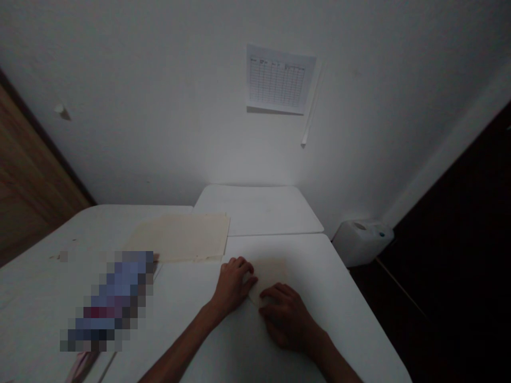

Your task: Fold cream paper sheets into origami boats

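A small cream sheet of paper (271, 272) lies on the white table (343, 319) in front of me. My left hand (233, 284) rests on its left edge with the fingers curled and pressed down on it. My right hand (288, 318) lies over the sheet's near corner, fingers bent and pressing on the paper. The part of the sheet under both hands is hidden. A stack of larger cream sheets (181, 236) lies further back, to the left of my hands.
A blurred-out oblong object (109, 300) lies on the table at the left. A second white table (259, 208) stands against the wall. A printed chart (279, 80) hangs on the wall. A white box (363, 239) sits on the floor at the right.
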Motion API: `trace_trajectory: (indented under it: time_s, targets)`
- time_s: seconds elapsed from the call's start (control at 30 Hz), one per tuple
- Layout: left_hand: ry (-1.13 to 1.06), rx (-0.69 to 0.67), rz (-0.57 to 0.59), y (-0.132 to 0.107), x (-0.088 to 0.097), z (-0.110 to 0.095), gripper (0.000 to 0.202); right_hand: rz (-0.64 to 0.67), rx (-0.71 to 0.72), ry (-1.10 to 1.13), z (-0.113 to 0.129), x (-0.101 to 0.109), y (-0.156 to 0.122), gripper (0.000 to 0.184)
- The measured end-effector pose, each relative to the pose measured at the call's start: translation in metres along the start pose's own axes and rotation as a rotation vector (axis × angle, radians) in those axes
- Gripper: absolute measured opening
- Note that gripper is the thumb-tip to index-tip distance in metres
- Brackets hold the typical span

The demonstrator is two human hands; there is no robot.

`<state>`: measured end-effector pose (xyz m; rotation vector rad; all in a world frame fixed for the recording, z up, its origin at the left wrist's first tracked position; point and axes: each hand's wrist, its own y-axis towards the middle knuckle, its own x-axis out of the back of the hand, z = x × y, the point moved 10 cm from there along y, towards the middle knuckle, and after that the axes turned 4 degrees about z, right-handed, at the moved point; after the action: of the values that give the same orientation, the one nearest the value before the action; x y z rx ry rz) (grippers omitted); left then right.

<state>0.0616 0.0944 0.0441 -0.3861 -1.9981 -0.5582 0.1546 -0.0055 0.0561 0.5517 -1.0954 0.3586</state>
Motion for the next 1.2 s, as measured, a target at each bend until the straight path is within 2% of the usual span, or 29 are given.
trace_trajectory:
  time_s: [0.27,0.7,1.2]
  targets:
    - [-0.015,-0.001,-0.017,0.001,-0.001,0.003,0.017,-0.018,0.012,0.019,0.001,0.0,0.001,0.017]
    - [-0.094,0.077,0.027,0.007,0.004,0.013,0.007,-0.025,0.013,-0.001,0.001,-0.002,0.001,0.015]
    - [0.036,0.034,-0.007,0.004,0.001,0.001,0.007,0.022,0.022,-0.024,0.006,0.001,0.001,0.016]
